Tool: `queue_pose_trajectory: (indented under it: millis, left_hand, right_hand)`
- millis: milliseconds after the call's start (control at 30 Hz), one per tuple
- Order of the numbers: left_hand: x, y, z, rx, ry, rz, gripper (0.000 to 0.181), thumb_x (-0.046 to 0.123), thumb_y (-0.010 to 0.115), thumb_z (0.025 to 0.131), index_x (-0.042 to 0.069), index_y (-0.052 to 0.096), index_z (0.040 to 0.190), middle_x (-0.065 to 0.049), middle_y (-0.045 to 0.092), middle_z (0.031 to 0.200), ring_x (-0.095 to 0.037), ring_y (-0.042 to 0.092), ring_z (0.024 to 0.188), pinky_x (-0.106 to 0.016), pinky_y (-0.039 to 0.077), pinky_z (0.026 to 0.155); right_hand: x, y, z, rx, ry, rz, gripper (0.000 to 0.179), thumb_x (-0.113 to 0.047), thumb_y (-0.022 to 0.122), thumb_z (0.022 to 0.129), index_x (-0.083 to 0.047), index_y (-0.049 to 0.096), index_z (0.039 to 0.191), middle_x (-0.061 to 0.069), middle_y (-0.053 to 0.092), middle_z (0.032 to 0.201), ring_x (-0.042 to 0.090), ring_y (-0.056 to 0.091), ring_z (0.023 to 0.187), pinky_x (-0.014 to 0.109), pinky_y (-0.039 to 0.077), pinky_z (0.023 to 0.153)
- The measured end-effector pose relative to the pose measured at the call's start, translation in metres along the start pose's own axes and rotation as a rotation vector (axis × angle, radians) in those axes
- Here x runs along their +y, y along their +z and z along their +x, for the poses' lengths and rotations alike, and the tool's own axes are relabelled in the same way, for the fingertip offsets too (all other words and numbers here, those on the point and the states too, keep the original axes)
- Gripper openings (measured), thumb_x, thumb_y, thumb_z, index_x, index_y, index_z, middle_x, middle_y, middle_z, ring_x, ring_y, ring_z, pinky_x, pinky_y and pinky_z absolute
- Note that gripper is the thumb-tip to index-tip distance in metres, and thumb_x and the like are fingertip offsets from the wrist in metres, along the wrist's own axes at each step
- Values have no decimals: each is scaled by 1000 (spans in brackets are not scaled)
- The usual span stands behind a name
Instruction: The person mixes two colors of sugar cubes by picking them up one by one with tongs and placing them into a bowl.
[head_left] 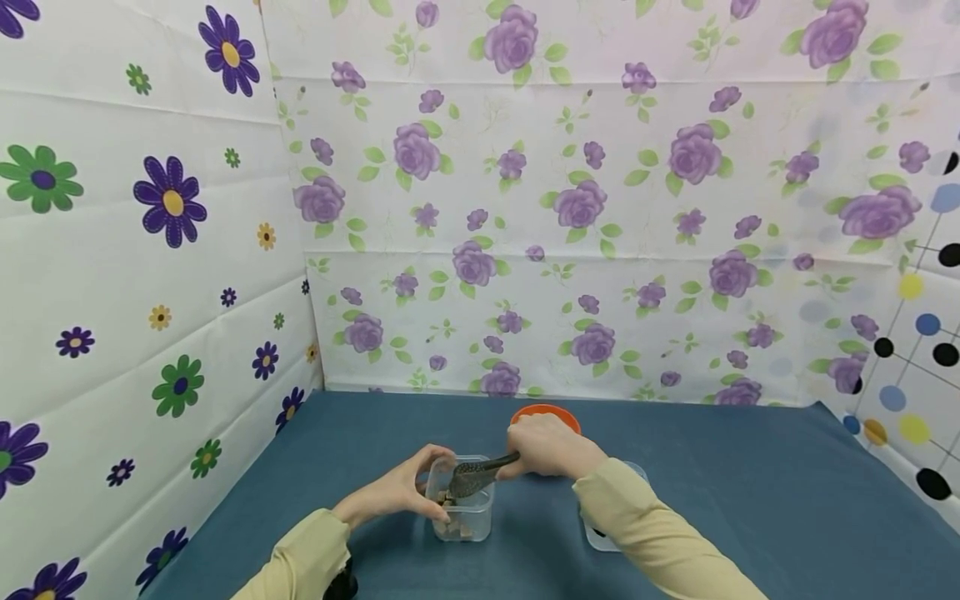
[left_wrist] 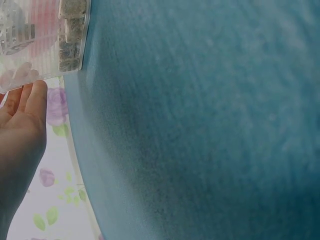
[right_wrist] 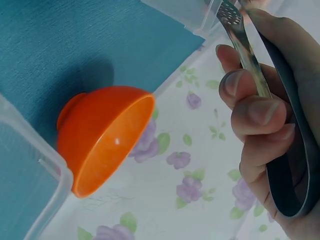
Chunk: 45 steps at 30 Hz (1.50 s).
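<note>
My left hand (head_left: pixel 393 493) grips a clear plastic container (head_left: pixel 482 518), with its thumb on the near side and its fingers at the far left rim. Several small brownish block-like pieces (left_wrist: pixel 74 31) lie on the container's bottom. In my right hand (head_left: pixel 553 446) is a pair of metal tongs (right_wrist: pixel 285 75), the bent end of which loops below the fingers in the right wrist view. The perforated head of the tongs reaches down inside the container, over the pieces. Whether the tongs pinch a piece, I cannot tell.
An orange bowl (right_wrist: pixel 102 137) stands behind my right hand, partly covered by it in the head view. Beneath my right forearm sits a second clear container (head_left: pixel 602 542) with something dark in it. A blue cloth (head_left: pixel 720 483) covers the table; patterned sheets hang around it.
</note>
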<state>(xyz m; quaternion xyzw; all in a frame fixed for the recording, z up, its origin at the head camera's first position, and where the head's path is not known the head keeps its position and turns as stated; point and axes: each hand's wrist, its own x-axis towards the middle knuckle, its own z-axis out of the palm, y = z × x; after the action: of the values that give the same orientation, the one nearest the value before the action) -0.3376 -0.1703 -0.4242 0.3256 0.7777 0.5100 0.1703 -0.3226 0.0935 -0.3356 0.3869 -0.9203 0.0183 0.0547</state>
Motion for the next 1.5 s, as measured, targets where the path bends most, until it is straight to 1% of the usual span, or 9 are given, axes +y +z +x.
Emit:
queue_pose_trajectory:
  millis: [233,433,533,700,800,967,1133,1300,1500]
  left_hand:
    - [0,0,0,-3,-3,-5,68,17,70,80,6,31,134,-7,36,129,-31,28,124,-57,29,90]
    - [0,0,0,1,-9,-1,65,17,71,80,10,33,133,-6,35,129,-29,29,124,-57,30,90]
    - [-1,0,0,-1,-2,-5,63,17,70,80,13,35,132,-6,36,129,-30,29,124,-56,30,90]
    - [-2,-1,0,-15,7,-16,64,17,70,81,10,33,133,-8,36,129,-31,28,125,-56,30,91]
    - [-2,-1,0,-16,6,-18,66,17,70,81,8,32,134,-9,36,131,-33,25,126,-56,29,91]
    - [-2,0,0,-17,11,-26,67,17,70,81,6,31,134,-11,37,130,-33,25,126,-56,29,91]
    - [-1,-1,-1,-27,18,-30,67,18,70,81,5,30,135,-13,37,130,-33,26,126,-55,30,91]
    - [-2,-1,0,-28,21,-35,67,17,70,81,5,30,134,-15,36,131,-33,25,126,-56,29,91]
    - [-3,-1,0,-36,24,-42,67,17,70,81,6,30,134,-19,34,132,-32,26,126,-56,29,91]
  right_hand:
    - [8,0,-6,7,-2,78,28,-42,67,79,-22,64,59,-12,38,44,5,35,39,22,26,39]
    - [13,0,-11,47,-24,151,43,-41,67,80,-23,45,48,-11,26,39,5,30,34,21,23,37]
    - [16,-2,-15,53,-27,191,46,-42,65,81,-21,40,48,-11,28,39,5,33,34,21,24,39]
    - [26,-7,-23,62,-18,243,42,-42,63,83,-19,50,50,-11,35,40,7,37,36,22,26,40]
    - [33,-9,-28,61,7,281,42,-43,61,84,-17,54,52,-10,34,41,7,38,35,22,29,40]
    - [47,-12,-37,51,66,345,42,-45,59,84,-19,53,52,-9,34,41,9,40,34,24,39,43]
    - [63,-12,-47,62,94,387,35,-44,60,84,-24,60,55,-8,39,38,10,39,32,26,41,43]
    - [79,-11,-56,70,122,398,29,-47,59,84,-28,65,62,-9,39,38,8,35,31,27,41,42]
    - [95,-12,-65,66,147,383,37,-48,58,84,-23,61,56,-9,38,37,6,35,30,27,42,42]
